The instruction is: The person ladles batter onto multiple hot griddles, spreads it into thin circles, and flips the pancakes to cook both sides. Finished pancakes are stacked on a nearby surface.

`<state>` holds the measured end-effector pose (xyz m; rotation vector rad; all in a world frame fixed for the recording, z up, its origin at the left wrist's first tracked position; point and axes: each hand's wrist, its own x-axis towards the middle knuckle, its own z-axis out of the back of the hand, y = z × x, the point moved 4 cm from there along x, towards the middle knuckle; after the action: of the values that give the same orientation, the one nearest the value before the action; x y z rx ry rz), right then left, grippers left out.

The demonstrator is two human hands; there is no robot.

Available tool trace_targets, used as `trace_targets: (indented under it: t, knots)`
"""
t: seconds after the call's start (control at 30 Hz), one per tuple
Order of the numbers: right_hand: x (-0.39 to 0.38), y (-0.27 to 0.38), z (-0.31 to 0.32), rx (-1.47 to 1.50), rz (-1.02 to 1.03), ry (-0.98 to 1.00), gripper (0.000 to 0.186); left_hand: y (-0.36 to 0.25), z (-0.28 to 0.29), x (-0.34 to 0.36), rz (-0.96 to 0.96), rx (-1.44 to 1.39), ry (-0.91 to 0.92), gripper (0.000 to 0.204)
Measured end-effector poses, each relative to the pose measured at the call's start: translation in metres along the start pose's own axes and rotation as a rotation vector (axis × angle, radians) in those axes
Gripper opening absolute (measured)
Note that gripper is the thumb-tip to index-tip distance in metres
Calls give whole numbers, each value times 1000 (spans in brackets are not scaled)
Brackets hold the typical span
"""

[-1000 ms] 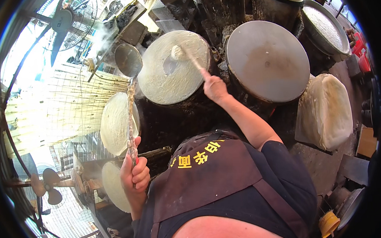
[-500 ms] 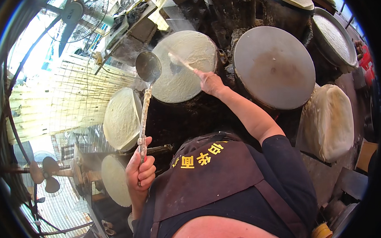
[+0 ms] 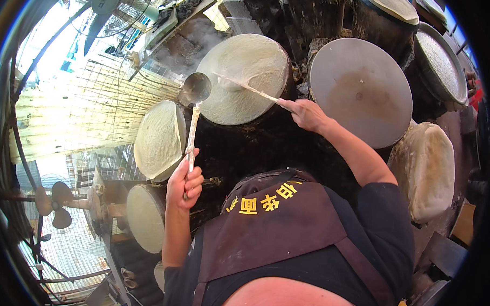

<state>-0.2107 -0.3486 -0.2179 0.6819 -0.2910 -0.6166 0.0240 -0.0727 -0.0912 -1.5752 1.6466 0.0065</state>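
Note:
My left hand (image 3: 184, 183) is closed around the batter-crusted handle of a metal ladle (image 3: 196, 89), raised upright with its bowl by the left edge of a round griddle. A layer of pale batter (image 3: 219, 108) covers that griddle, its surface streaked and uneven. From the right, my right hand (image 3: 307, 116) grips a thin batter-coated stick (image 3: 260, 92). The stick's far end reaches over the middle of the batter, where a pale lump shows; whether it touches is hard to tell. Steam drifts at the griddle's far left.
A bare round griddle (image 3: 361, 89) stands to the right, a folded pale sheet stack (image 3: 426, 173) beyond it. Pale rounds (image 3: 161, 140) lean at the left, near fans (image 3: 55, 205) and a wire mesh. A white-filled pan (image 3: 436, 54) sits far right.
My right hand has moved right and slightly nearer, the stick drawn back with it. My left hand and the ladle have risen slightly. The view has shifted a little.

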Motion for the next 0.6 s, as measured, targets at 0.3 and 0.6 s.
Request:
trace_targets:
  t: [0.3, 0.6]
  knots:
    - [-72, 25, -91, 734, -342, -300, 61, -15, 2, 102, -183, 883, -341, 33]
    - [-76, 88, -130, 442, -1, -264, 57, 70, -37, 86, 75, -59, -175, 9]
